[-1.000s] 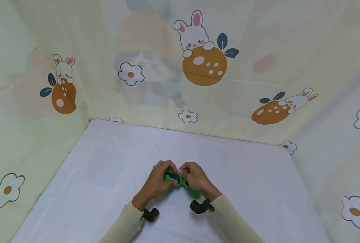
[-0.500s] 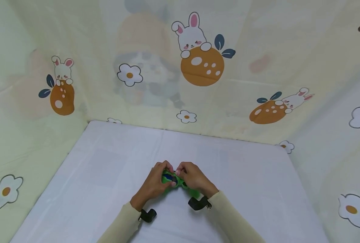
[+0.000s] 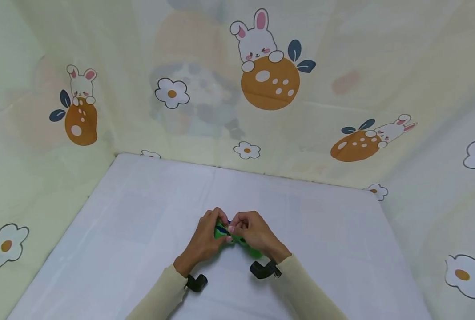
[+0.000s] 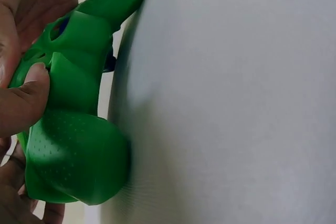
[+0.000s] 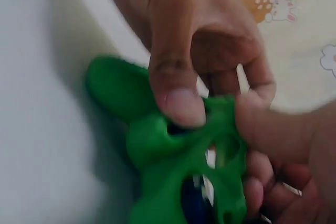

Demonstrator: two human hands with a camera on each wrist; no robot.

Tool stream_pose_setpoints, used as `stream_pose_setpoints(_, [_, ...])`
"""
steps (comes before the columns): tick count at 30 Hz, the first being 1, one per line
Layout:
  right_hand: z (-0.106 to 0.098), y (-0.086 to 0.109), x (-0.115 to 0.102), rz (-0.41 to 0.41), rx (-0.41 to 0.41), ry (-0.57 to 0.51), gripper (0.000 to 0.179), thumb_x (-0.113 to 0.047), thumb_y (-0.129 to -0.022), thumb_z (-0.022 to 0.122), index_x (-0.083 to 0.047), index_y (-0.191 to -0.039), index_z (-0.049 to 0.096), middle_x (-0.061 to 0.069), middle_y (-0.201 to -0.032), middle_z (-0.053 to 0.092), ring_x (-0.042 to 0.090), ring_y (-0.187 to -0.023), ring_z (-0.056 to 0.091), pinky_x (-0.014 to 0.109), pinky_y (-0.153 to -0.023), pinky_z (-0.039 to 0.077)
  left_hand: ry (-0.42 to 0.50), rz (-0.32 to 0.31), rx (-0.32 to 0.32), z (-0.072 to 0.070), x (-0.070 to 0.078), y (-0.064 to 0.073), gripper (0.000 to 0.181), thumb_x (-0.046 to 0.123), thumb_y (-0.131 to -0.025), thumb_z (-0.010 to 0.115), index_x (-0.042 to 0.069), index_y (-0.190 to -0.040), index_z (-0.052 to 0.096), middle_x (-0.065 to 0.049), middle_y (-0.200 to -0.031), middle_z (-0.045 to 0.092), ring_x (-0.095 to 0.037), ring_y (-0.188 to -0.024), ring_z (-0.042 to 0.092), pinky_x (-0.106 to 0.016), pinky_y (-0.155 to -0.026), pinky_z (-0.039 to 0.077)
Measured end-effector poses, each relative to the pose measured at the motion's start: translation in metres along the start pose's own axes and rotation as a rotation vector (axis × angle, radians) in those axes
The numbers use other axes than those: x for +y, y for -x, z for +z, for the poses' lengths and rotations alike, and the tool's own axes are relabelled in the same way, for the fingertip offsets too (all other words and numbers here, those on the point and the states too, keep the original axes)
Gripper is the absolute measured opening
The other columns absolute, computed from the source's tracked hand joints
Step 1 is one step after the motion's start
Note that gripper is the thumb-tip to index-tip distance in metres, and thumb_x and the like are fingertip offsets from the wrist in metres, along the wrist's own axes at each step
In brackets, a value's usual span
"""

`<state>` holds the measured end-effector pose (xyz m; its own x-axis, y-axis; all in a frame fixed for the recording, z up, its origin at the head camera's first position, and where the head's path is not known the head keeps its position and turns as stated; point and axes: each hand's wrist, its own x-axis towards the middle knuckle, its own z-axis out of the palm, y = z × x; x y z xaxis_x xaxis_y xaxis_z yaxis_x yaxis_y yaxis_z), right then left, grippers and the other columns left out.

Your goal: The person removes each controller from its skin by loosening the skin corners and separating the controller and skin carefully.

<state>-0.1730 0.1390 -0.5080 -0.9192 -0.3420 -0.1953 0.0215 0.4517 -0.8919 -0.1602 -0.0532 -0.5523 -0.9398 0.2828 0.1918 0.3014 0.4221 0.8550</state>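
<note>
A green plastic toy piece (image 4: 73, 150) with rounded lobes and several openings is held between both hands, just over the white table. Dark blue (image 5: 194, 200) shows inside one of its openings in the right wrist view. My left hand (image 3: 206, 235) grips the toy from the left; in the right wrist view its thumb (image 5: 184, 106) presses on the green surface. My right hand (image 3: 258, 232) has thumb and index fingertips pinched together at the toy's upper middle, close to the left fingertips. The hands cover much of the toy in the head view, and what the right fingertips pinch is hidden.
A white-covered table (image 3: 149, 204) stretches around the hands. Behind it and at both sides hangs a pale curtain (image 3: 197, 44) printed with rabbits and flowers. Black camera mounts (image 3: 197, 283) sit on both wrists, beneath the beige sleeves (image 3: 309, 289).
My right fingertips have shifted slightly left, nearer the left hand. The toy has tilted a little, and less of its blue opening shows. Both hands keep their hold. The head view has moved slightly.
</note>
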Motion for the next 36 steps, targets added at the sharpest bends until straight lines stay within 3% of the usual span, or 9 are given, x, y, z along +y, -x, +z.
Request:
stream_pose_setpoints(9, [-0.006, 0.003, 0.008, -0.183, -0.058, 0.168, 0.006, -0.020, -0.091, 0.085, -0.020, -0.087, 0.081, -0.003, -0.081, 0.073, 0.007, -0.069, 0.055, 0.023, -0.064, 0.044, -0.030, 0.051, 0.039, 0.000, -0.002, 0.001, 0.041, 0.000, -0.084, 0.086, 0.018, -0.107, 0.058, 0.003, -0.108, 0.063, -0.017, -0.106, 0.055, -0.036, -0.095, 0.043])
stream_pose_setpoints(13, [-0.005, 0.008, 0.011, -0.284, 0.031, 0.290, 0.006, -0.022, -0.087, 0.090, -0.024, -0.086, 0.084, -0.012, -0.085, 0.072, 0.005, -0.079, 0.059, 0.024, -0.073, 0.049, -0.030, 0.062, 0.019, -0.006, -0.003, 0.000, 0.040, 0.004, -0.083, 0.090, 0.019, -0.105, 0.060, 0.004, -0.110, 0.065, -0.015, -0.106, 0.058, -0.033, -0.094, 0.046])
stream_pose_setpoints(16, [-0.001, 0.013, 0.014, -0.378, 0.113, 0.440, 0.006, -0.026, -0.086, 0.091, -0.025, -0.086, 0.086, -0.013, -0.089, 0.069, 0.005, -0.084, 0.057, 0.025, -0.078, 0.047, -0.008, 0.038, -0.026, -0.011, -0.005, 0.000, 0.042, 0.011, -0.082, 0.093, 0.022, -0.106, 0.061, 0.006, -0.113, 0.067, -0.015, -0.112, 0.061, -0.035, -0.099, 0.048])
stream_pose_setpoints(20, [0.004, 0.022, 0.019, -0.532, 0.220, 0.679, 0.010, -0.029, -0.087, 0.090, -0.023, -0.094, 0.088, -0.009, -0.092, 0.069, 0.009, -0.082, 0.051, 0.027, -0.074, 0.039, 0.092, 0.017, -0.076, -0.017, -0.008, 0.001, 0.038, 0.012, -0.086, 0.090, 0.021, -0.111, 0.062, 0.003, -0.121, 0.072, -0.019, -0.127, 0.064, -0.047, -0.112, 0.047])
stream_pose_setpoints(23, [0.006, 0.026, 0.024, -0.603, 0.292, 0.786, 0.017, -0.029, -0.087, 0.090, -0.023, -0.103, 0.087, -0.007, -0.092, 0.069, 0.011, -0.081, 0.050, 0.027, -0.072, 0.035, 0.163, 0.032, -0.084, -0.018, -0.011, 0.002, 0.029, 0.014, -0.093, 0.083, 0.016, -0.114, 0.063, 0.000, -0.124, 0.074, -0.023, -0.134, 0.064, -0.054, -0.118, 0.043])
stream_pose_setpoints(28, [0.007, 0.030, 0.032, -0.645, 0.310, 0.766, 0.029, -0.026, -0.086, 0.091, -0.023, -0.114, 0.084, -0.005, -0.100, 0.072, 0.014, -0.087, 0.054, 0.031, -0.075, 0.040, 0.164, 0.021, -0.031, -0.014, -0.014, 0.005, 0.034, 0.012, -0.092, 0.084, 0.014, -0.121, 0.065, 0.001, -0.127, 0.071, -0.024, -0.134, 0.062, -0.054, -0.119, 0.044])
stream_pose_setpoints(32, [0.003, 0.035, 0.038, -0.661, 0.308, 0.682, 0.032, -0.024, -0.084, 0.092, -0.021, -0.114, 0.084, -0.003, -0.111, 0.077, 0.015, -0.094, 0.058, 0.037, -0.082, 0.045, 0.169, -0.024, 0.014, -0.014, -0.017, 0.010, 0.049, 0.008, -0.087, 0.088, 0.017, -0.129, 0.063, 0.001, -0.132, 0.068, -0.024, -0.136, 0.061, -0.051, -0.117, 0.047])
stream_pose_setpoints(36, [-0.010, 0.040, 0.045, -0.621, 0.343, 0.572, 0.033, -0.022, -0.084, 0.093, -0.018, -0.115, 0.084, -0.003, -0.120, 0.077, 0.015, -0.106, 0.063, 0.041, -0.090, 0.051, 0.224, -0.032, 0.039, -0.018, -0.022, 0.015, 0.060, 0.010, -0.084, 0.091, 0.015, -0.135, 0.060, -0.006, -0.139, 0.066, -0.028, -0.136, 0.061, -0.049, -0.114, 0.050])
